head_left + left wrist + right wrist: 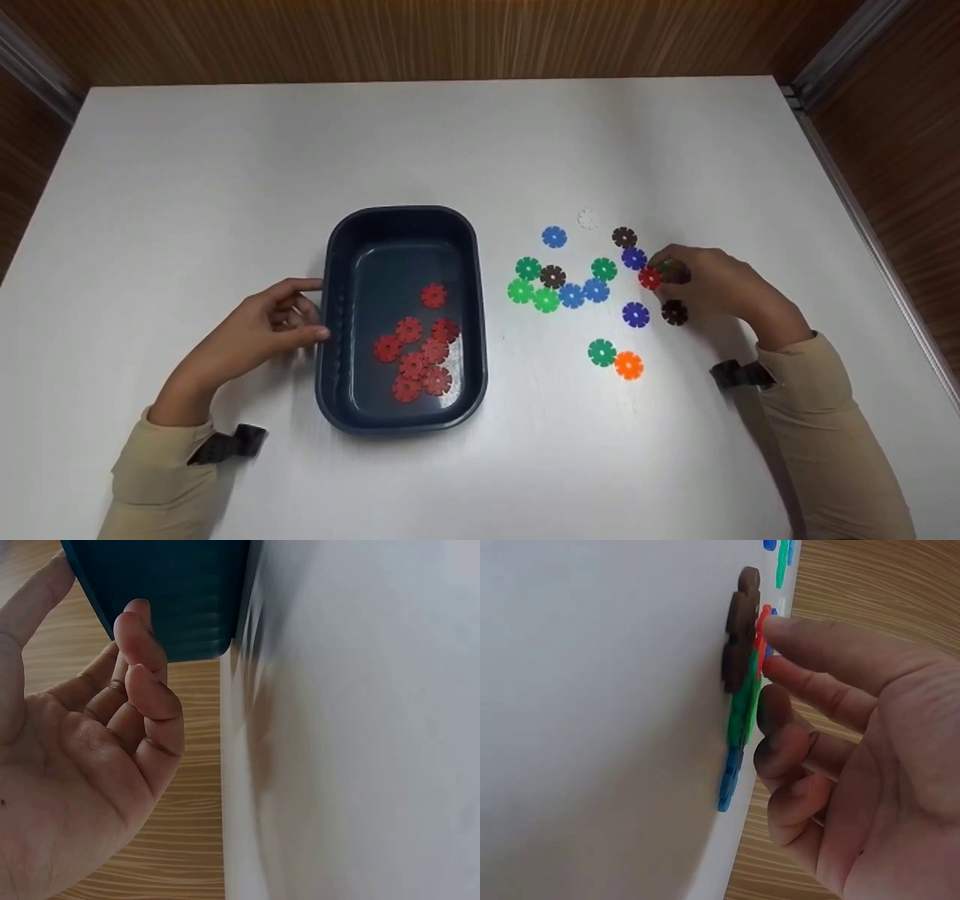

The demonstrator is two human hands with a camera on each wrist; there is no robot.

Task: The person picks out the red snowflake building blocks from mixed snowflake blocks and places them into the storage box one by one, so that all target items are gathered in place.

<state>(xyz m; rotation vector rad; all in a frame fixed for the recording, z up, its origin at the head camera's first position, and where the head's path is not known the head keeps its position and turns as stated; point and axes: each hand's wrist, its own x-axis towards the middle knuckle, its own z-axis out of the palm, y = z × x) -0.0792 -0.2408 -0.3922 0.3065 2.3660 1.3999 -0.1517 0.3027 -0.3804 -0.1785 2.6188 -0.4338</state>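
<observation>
My right hand (716, 283) pinches a red interlocking disc (649, 278), notched around its edge, between thumb and index finger. In the right wrist view, the fingertips are at the red disc (763, 630), with its other fingers curled in beside brown (741, 630) and green (741, 711) discs. At the left, my left hand (262, 322) touches the side of a dark blue tray (327, 375) with thumb and index fingertips. Its remaining fingers bend loosely by the tray wall (176, 607) in the left wrist view. Several red discs (412, 365) lie inside the tray, some overlapping.
Right of the tray, discs in green (528, 268), blue (554, 237), brown (624, 238), purple (635, 315) and white (587, 219) are scattered on the white table (225, 165). An orange disc (628, 365) touches a green one nearer the front. Wood-grain panels (420, 41) border the table.
</observation>
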